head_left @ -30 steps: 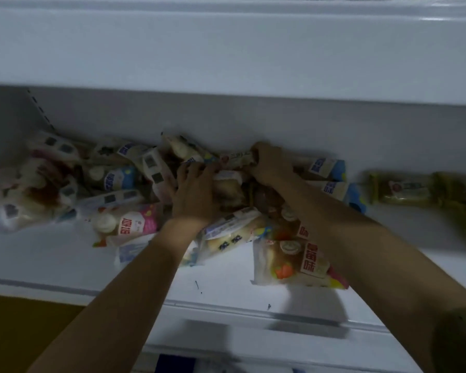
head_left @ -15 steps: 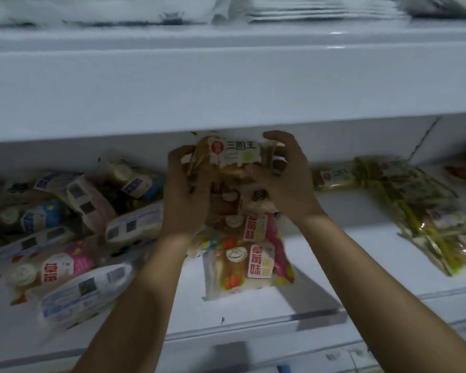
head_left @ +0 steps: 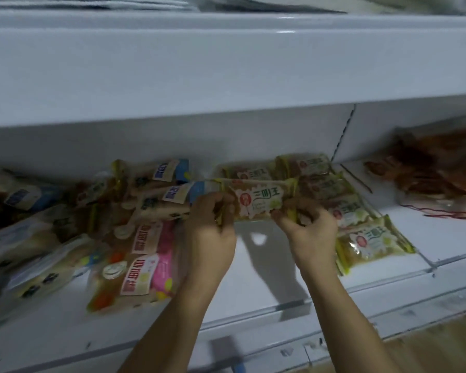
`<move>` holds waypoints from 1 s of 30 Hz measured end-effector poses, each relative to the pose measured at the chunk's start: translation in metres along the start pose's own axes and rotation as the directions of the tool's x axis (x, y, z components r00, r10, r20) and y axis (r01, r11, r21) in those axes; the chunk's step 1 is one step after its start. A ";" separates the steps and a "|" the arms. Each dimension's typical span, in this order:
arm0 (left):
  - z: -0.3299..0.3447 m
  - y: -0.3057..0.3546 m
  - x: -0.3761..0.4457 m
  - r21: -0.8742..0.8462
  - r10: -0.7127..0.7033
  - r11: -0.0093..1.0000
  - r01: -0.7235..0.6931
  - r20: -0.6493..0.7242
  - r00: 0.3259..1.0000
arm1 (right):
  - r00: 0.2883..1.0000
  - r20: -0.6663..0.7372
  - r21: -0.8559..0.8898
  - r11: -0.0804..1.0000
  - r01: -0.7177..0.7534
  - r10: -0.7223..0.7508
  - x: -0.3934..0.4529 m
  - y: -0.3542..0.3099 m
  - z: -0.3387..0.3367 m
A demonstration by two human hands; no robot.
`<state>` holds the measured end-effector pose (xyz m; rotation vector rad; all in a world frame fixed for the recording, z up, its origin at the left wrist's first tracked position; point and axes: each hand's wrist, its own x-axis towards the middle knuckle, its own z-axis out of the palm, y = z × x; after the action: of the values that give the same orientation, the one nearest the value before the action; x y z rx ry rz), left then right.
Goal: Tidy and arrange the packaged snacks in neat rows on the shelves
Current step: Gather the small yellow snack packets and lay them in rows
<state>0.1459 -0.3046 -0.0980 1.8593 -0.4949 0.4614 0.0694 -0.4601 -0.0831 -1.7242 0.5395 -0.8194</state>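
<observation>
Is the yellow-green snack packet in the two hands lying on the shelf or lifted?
Lifted: the left hand and right hand pinch the ends of the yellow-green packet, shadow beneath.

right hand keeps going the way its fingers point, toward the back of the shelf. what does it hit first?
Probably the row of yellow-green packs lying behind the pack that both the right hand and left hand grip. Beyond them is the shelf's back wall. Depth is hard to judge from this one view.

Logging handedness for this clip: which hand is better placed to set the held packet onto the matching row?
Probably right. The right hand grips the green sandwich packet at the end nearest the matching green row; the left hand holds the far end.
</observation>
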 end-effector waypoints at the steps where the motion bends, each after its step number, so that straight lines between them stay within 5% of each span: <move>1: 0.009 0.003 -0.005 0.056 0.034 0.998 -0.033 -0.011 0.999 | 1.000 0.017 -0.043 0.999 0.014 -0.013 0.004 0.007 -0.004; 6: 0.048 0.008 -0.023 0.228 -0.042 0.974 0.020 0.092 0.995 | 0.969 0.207 -0.225 0.957 0.184 -0.138 0.022 0.029 0.001; 13: 0.080 -0.037 -0.025 0.481 -0.179 0.876 0.039 0.248 0.952 | 0.959 0.196 -0.292 0.921 0.256 -0.205 0.035 0.032 0.019; 19: 0.077 -0.019 -0.025 0.327 -0.170 0.940 0.095 0.210 0.963 | 0.953 0.273 -0.366 0.901 0.232 -0.134 0.037 0.056 0.025; 24: 0.065 -0.004 -0.029 0.304 -0.196 0.945 0.121 0.231 0.953 | 0.930 0.250 -0.277 0.900 0.336 -0.270 0.033 0.046 0.020; 26: 0.044 0.003 -0.030 0.303 -0.149 0.948 0.092 0.170 0.974 | 0.910 0.263 -0.216 0.899 0.380 -0.322 0.031 0.043 0.020; 30: -0.029 0.008 -0.017 0.359 0.167 0.918 -0.170 0.040 0.985 | 0.867 0.352 -0.115 0.902 0.415 -0.354 0.030 0.018 0.042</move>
<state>0.1249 -0.2774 -0.0918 2.1819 -0.6104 0.6988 0.1215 -0.4593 -0.0994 -2.1325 0.0412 -0.7538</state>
